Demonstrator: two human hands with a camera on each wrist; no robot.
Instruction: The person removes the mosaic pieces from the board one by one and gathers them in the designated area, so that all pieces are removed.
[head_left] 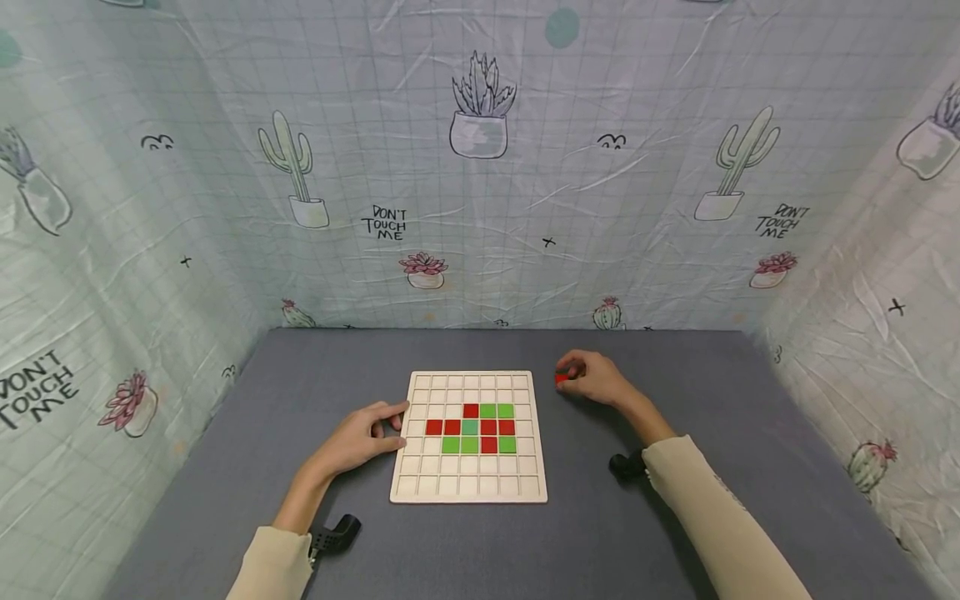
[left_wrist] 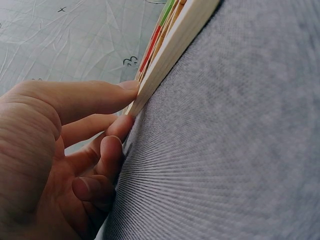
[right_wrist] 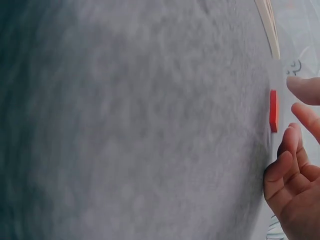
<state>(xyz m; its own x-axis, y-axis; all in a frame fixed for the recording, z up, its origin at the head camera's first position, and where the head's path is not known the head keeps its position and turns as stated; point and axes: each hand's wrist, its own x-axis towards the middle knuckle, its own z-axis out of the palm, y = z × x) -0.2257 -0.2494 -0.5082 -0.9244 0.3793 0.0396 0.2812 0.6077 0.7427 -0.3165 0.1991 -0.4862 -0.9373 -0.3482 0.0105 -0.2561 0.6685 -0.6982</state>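
A square wooden grid board [head_left: 480, 485] lies on the table, with red tiles [head_left: 452, 427] and green tiles [head_left: 497, 411] in its middle cells. One tile [head_left: 470, 427] among them looks more teal. My left hand [head_left: 356, 437] touches the board's left edge, thumb and forefinger spread apart along it; in the left wrist view the thumb tip rests against the wooden side. To the right of the board, my right hand [head_left: 597, 377] hovers at a loose red tile [right_wrist: 274, 111]. That tile lies on the table, and the right wrist view shows the thumb and fingers apart from it.
A dark grey cloth covers the table [head_left: 337, 367]. Behind and at both sides hangs a pale curtain [head_left: 480, 208] printed with cacti. Black wrist cameras are strapped below the left hand [head_left: 337, 535] and the right sleeve [head_left: 675, 475].
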